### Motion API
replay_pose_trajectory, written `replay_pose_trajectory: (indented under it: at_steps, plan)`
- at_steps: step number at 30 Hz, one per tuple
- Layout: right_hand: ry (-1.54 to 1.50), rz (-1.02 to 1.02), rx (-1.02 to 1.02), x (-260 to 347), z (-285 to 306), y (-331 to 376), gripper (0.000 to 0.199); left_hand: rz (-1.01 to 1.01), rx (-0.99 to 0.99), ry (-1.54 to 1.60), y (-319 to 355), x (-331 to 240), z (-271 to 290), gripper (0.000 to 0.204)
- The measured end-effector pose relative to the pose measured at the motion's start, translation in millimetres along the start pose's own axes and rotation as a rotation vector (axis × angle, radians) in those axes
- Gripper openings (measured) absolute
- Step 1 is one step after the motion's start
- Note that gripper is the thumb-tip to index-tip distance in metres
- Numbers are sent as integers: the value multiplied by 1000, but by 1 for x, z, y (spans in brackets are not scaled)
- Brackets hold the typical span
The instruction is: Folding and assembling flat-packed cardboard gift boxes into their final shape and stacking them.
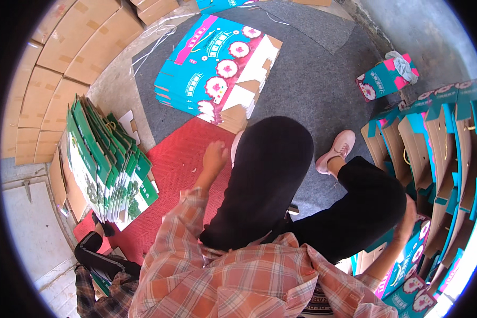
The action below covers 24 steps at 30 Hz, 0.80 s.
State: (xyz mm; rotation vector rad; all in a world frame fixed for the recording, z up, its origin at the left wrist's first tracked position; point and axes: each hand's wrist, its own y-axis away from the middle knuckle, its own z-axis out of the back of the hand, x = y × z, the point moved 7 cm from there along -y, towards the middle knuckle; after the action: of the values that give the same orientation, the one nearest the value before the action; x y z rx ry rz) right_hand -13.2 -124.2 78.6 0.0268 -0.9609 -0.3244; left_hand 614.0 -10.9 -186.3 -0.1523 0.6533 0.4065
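The left hand (215,159), half-curled with nothing visible in it, hangs over the red mat (175,159). The right hand (406,220) is beside the right knee, near the standing teal cartons (426,138); I can't tell whether it grips one. Flattened teal cartons (209,74) lie stacked by the red mat's far edge. Likely between pieces; taking one would call for a forward reach.

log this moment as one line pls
left hand: over red mat, nothing seen held; right hand: beside right knee, grip unclear; ahead: flat teal carton stack; left: green cartons; right: teal carton row
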Motion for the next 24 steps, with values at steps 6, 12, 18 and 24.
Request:
replay_pose_trajectory:
  at_steps: [6, 12, 18, 24]
  plan:
    - [80, 288, 50, 146, -70, -13, 27, -154, 15, -358, -143, -33, -66, 33]
    - [314, 146, 363, 152, -114, -37, 24, -257, 147, -719, -217, -33, -129, 42]
    - [332, 125, 417, 151, -122, -46, 26, -441, 322, -927, -237, -34, -141, 47]
    - [308, 140, 487, 150, -116, -43, 29, -616, 493, -917, -214, -44, -130, 73]
